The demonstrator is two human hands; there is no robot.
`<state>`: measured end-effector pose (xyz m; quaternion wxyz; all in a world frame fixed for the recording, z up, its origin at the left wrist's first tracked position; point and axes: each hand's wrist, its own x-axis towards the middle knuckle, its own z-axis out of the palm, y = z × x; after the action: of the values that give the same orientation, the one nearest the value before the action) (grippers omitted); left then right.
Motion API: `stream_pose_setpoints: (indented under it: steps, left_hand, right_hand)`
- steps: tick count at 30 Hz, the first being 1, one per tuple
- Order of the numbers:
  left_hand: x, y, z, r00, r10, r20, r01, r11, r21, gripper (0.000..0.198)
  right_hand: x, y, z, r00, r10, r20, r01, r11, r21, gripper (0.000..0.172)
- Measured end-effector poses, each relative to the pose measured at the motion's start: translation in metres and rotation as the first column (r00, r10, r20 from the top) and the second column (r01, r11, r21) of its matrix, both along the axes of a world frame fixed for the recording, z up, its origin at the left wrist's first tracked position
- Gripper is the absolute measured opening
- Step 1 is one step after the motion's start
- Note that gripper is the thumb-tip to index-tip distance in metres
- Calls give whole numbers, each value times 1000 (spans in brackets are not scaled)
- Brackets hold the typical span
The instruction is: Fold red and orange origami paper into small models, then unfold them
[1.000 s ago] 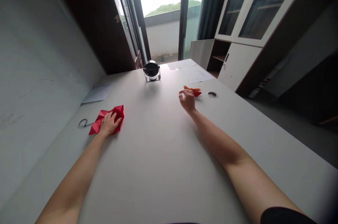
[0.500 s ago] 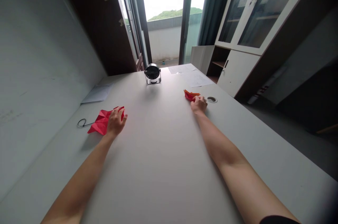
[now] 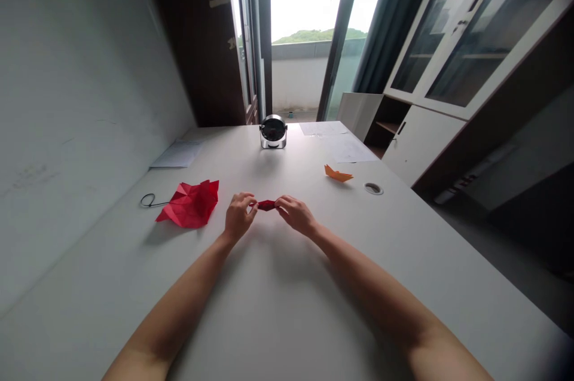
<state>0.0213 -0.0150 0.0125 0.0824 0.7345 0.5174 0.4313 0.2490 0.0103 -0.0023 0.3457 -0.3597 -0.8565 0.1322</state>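
Between my two hands, over the middle of the table, is a small red folded paper boat (image 3: 266,206). My left hand (image 3: 240,213) pinches its left end with thumb and fingers. The other end is gripped by the fingers of my right hand (image 3: 293,212). To the left lies a creased sheet of red paper (image 3: 191,204), with a thin black cord loop (image 3: 151,200) sticking out at its left side. An orange folded paper boat (image 3: 338,174) rests on the right side, apart from both hands.
A round black device on a metal stand (image 3: 273,131) stands at the back of the white table (image 3: 251,309). White papers (image 3: 352,149) lie back right, another paper (image 3: 177,154) back left by the wall. A round cable hole (image 3: 373,188) is near the right edge.
My right hand has come from the right to the middle with the red boat, leaving the orange one behind. My left hand has left the red paper sheet and now grips the boat too.
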Motion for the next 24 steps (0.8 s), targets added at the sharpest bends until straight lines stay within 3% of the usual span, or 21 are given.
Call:
stream_pose_setpoints:
  steps: [9,16,19,21,24]
  left_hand:
    - [-4,-4,-3,996,-65,-53,64,998,-28,8]
    - [-3,1,-14,978,-165,-130,160,986,-50,8]
    - [-2,0,-16,972,-169,-163,160,985,-64,9]
    - [-1,-1,-15,969,-160,-188,149,986,-74,9]
    - [-1,-2,-14,970,-142,-195,127,988,-89,9]
  right_hand:
    - [-5,-9,6,992,-11,-130,-7,990,-142,19]
    - [-4,-8,3,968,-14,-249,-38,978,-205,16]
    - [-3,-7,1,958,-58,-282,-18,965,-260,28]
    - [-3,-6,-1,958,-73,-277,-3,965,-264,33]
    - [-1,-3,-4,968,-64,-243,12,978,-209,25]
